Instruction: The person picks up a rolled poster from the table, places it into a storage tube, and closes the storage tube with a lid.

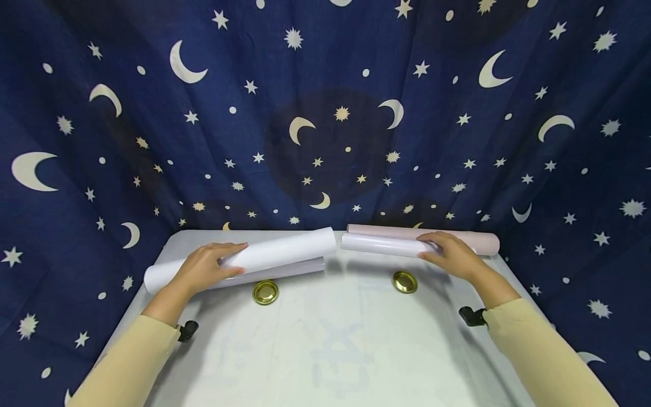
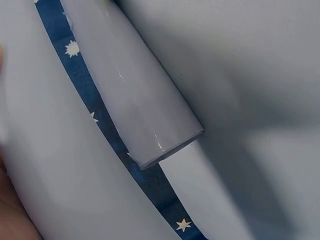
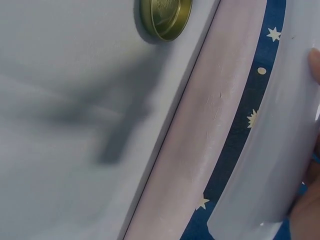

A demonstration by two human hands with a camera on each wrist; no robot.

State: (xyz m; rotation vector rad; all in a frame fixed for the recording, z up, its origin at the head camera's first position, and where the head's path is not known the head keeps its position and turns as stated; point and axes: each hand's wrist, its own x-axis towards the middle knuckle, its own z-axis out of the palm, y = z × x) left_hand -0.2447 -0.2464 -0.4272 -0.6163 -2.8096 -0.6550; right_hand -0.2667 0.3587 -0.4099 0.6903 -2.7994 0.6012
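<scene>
My left hand (image 1: 205, 265) grips a thick matte white roll (image 1: 285, 247), which slants up toward its right end. Behind or under it lies a glossy whitish roll (image 1: 292, 270); in the left wrist view this glossy roll (image 2: 130, 90) shows its end beside the held roll (image 2: 50, 150). With thumb and fingers, my right hand (image 1: 450, 254) holds a thinner glossy white roll (image 1: 378, 245). A pale pink roll (image 1: 483, 242) lies just behind that one. A gap with blue cloth parts the pink roll (image 3: 210, 110) from the held roll (image 3: 270, 140) in the right wrist view.
Two small gold round dishes sit on the white table (image 1: 305, 339), one left (image 1: 265, 292) and one right (image 1: 404, 281). A dark blue curtain (image 1: 335, 152) with moons and stars encloses the back and sides. Each wrist carries a small black camera.
</scene>
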